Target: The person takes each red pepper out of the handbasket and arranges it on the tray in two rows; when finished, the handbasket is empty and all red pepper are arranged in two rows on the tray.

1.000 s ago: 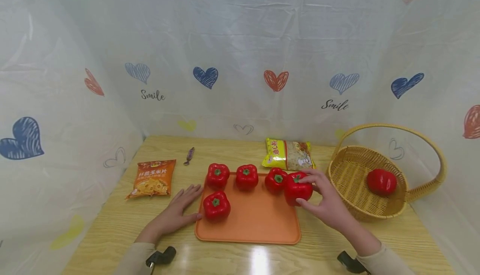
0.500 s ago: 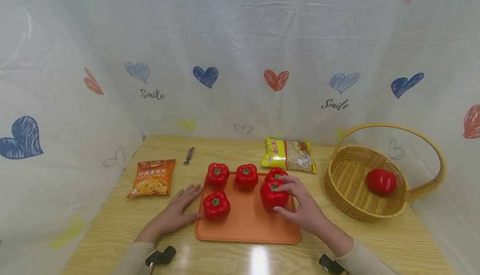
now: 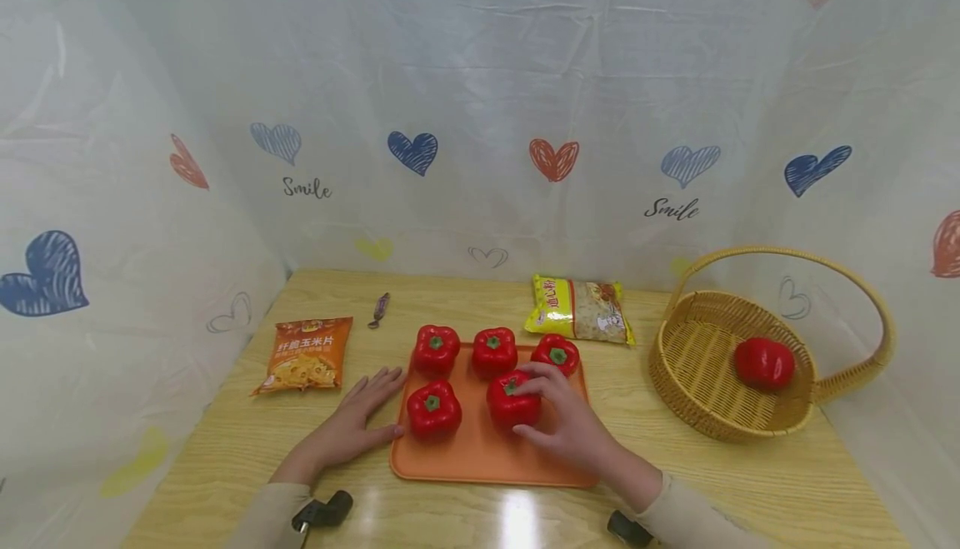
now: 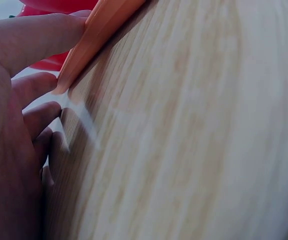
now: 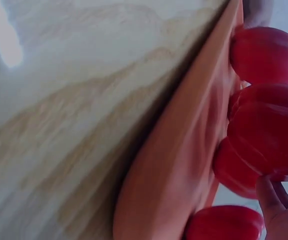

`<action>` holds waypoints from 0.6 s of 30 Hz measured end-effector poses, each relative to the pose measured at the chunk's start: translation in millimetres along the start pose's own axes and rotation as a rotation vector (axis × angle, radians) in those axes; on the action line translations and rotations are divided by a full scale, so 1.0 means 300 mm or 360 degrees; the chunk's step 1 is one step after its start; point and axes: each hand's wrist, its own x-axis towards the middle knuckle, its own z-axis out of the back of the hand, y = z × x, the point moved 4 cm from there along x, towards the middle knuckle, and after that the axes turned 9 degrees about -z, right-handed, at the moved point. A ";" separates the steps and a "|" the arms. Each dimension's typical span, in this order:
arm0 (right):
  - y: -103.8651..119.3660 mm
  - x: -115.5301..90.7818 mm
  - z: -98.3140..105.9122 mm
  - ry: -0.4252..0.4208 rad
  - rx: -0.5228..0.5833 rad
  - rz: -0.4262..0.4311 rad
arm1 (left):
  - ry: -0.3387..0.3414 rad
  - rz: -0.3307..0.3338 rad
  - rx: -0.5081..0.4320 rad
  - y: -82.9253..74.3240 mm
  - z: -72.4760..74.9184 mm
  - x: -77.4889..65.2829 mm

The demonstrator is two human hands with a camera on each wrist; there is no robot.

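Note:
My right hand (image 3: 566,424) grips a red bell pepper (image 3: 508,406) between thumb and fingers over the middle of an orange tray (image 3: 487,464). In the right wrist view the held bell pepper (image 5: 271,132) appears slightly above the tray; whether it touches cannot be told. On the tray lie other red bell peppers: one at back left (image 3: 437,351), one at back centre (image 3: 493,354), one at back right (image 3: 557,356) and one at front left (image 3: 433,412). My left hand (image 3: 358,422) is spread flat, its fingertips and thumb against the tray's left edge (image 4: 101,32).
A wicker basket (image 3: 693,411) with a tall handle stands on the right, with one red bell pepper (image 3: 763,363) inside. Behind the tray lies a yellow food packet (image 3: 581,309). An orange snack bag (image 3: 306,355) and a small wrapped candy (image 3: 380,311) lie at left.
My right hand has carried the bell pepper leftward, from the tray's right edge beside the basket to its middle. The left hand has stayed in place.

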 end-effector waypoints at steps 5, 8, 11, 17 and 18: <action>0.005 0.008 -0.036 0.0047 -0.0053 -0.0047 | 0.0004 0.0001 0.0000 0.002 -0.002 0.002; 0.006 0.010 -0.051 0.0057 -0.0072 -0.0056 | 0.0007 0.0005 -0.0003 0.003 -0.003 0.002; 0.005 0.009 -0.061 0.0060 -0.0080 -0.0056 | 0.0008 0.0010 -0.0004 0.004 -0.003 0.002; 0.006 0.001 -0.064 0.0056 -0.0110 0.0007 | 0.0008 0.0006 0.0005 0.000 0.000 0.001; 0.005 0.001 -0.064 0.0056 -0.0110 0.0013 | 0.0007 0.0005 0.0002 -0.002 0.001 0.000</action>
